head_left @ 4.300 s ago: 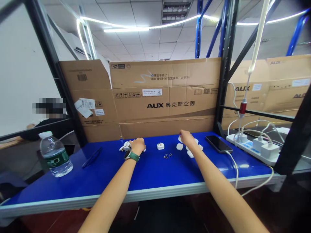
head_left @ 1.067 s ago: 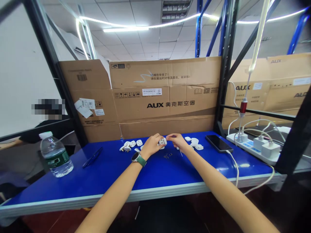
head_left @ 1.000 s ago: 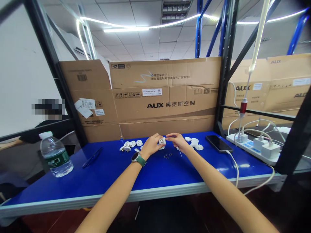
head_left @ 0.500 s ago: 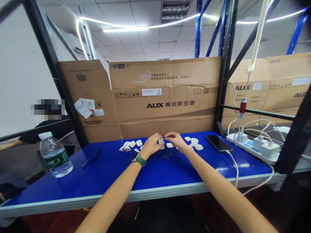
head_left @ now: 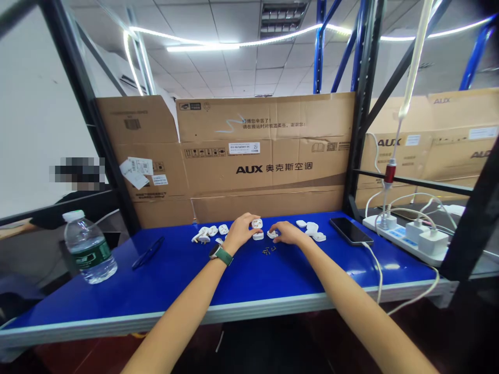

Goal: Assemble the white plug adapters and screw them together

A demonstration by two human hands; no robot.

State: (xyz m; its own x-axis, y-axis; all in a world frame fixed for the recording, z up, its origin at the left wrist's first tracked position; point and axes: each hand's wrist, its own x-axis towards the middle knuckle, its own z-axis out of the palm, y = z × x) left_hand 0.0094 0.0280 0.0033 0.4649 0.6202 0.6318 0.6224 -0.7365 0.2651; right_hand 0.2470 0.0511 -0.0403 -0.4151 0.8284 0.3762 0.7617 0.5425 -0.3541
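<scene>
My left hand (head_left: 244, 232), with a green-strapped watch at the wrist, pinches a small white plastic plug part (head_left: 257, 223) with holes in its face. Just below that part, another white piece (head_left: 258, 236) sits on the blue table. My right hand (head_left: 286, 232) reaches down to a small white plastic cover (head_left: 272, 235), its fingers closed around the edge. In front of both hands lie several tiny dark metal pieces (head_left: 267, 251), too small to name exactly.
White plug parts (head_left: 204, 235) are heaped left of my hands, more white covers (head_left: 312, 228) to the right. A phone (head_left: 351, 230) on a cable and a power strip (head_left: 405, 239) lie at right. A water bottle (head_left: 90, 252) and a dark pen-like object (head_left: 148, 253) are at left; cardboard (head_left: 265, 182) stands behind.
My right hand has come down from beside the plug part to the white cover on the table. My left hand still holds its part, now tilted differently.
</scene>
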